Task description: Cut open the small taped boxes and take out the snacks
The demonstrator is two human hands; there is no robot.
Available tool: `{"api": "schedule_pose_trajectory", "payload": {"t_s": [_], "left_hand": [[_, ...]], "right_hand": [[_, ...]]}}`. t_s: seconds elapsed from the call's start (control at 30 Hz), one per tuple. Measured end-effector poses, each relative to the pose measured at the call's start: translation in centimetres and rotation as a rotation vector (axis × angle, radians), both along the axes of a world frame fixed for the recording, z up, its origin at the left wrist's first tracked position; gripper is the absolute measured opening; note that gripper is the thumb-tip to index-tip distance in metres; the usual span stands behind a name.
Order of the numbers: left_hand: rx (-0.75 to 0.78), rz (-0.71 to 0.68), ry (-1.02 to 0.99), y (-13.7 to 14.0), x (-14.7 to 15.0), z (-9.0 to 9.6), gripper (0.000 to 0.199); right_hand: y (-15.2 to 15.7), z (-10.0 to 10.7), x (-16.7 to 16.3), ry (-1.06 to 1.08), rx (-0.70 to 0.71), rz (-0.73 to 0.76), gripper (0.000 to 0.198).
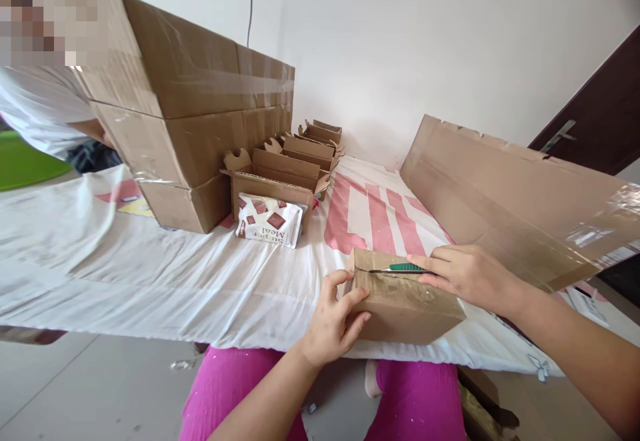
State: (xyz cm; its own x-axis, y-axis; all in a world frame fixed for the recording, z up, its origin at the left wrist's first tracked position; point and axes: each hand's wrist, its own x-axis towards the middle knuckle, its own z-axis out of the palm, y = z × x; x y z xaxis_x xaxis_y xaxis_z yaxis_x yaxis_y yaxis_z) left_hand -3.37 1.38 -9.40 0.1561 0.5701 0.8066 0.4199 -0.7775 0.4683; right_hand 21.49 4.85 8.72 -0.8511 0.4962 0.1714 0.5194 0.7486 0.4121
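Observation:
A small taped cardboard box (pixel 410 318) lies at the table's front edge, before me. My left hand (pixel 337 321) grips its left end, with fingertips on the top and the thumb against the near side. In my right hand (pixel 460 271) is a green-handled knife (pixel 405 268), held nearly flat over the box top. Its thin dark blade points left and touches the tape along the seam near the left end. The tape on top looks wrinkled. My right palm hides the rear of the handle.
Stacked large cartons (pixel 200 74) stand at the left. Behind the white pouch (pixel 269 220) is a row of open small boxes (pixel 273 184). A large carton (pixel 500 194) leans at the right. Another person (pixel 45 108) is at far left. A patterned cloth (pixel 175 281) covers the table.

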Motion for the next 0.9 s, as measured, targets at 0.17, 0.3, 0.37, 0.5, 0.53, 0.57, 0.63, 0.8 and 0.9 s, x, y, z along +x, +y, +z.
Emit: {"api": "schedule_pose_trajectory", "payload": {"t_s": [0.17, 0.3, 0.37, 0.5, 0.53, 0.57, 0.63, 0.8, 0.9], "left_hand": [[0.012, 0.012, -0.008, 0.1, 0.2, -0.1, 0.040], [0.024, 0.019, -0.006, 0.1, 0.2, -0.3, 0.040], [0.023, 0.015, -0.004, 0.1, 0.2, -0.3, 0.040], [0.017, 0.003, -0.017, 0.2, 0.2, -0.2, 0.038], [0.017, 0.001, -0.019, 0.2, 0.3, -0.2, 0.038], [0.019, 0.001, -0.018, 0.2, 0.3, -0.2, 0.038], [0.026, 0.004, -0.008, 0.2, 0.2, -0.1, 0.038], [0.026, 0.018, 0.009, 0.2, 0.2, -0.1, 0.038], [0.017, 0.010, 0.003, 0.2, 0.1, -0.2, 0.038]], "right_hand": [[-0.8, 0.3, 0.2, -0.001, 0.003, 0.004, 0.037], [-1.1, 0.5, 0.5, -0.034, 0.018, 0.004, 0.037], [-1.3, 0.7, 0.5, -0.043, 0.016, 0.003, 0.037], [-1.3, 0.6, 0.1, -0.027, 0.030, -0.010, 0.037], [-1.3, 0.4, -0.1, -0.020, 0.036, -0.013, 0.037], [-1.3, 0.3, -0.2, -0.014, 0.042, -0.015, 0.037], [-1.2, 0.1, -0.3, -0.014, 0.052, -0.015, 0.037], [-1.0, 0.2, 1.2, -0.076, 0.027, -0.033, 0.040], [-1.0, 0.4, 2.9, -0.036, 0.027, -0.047, 0.038]]}}
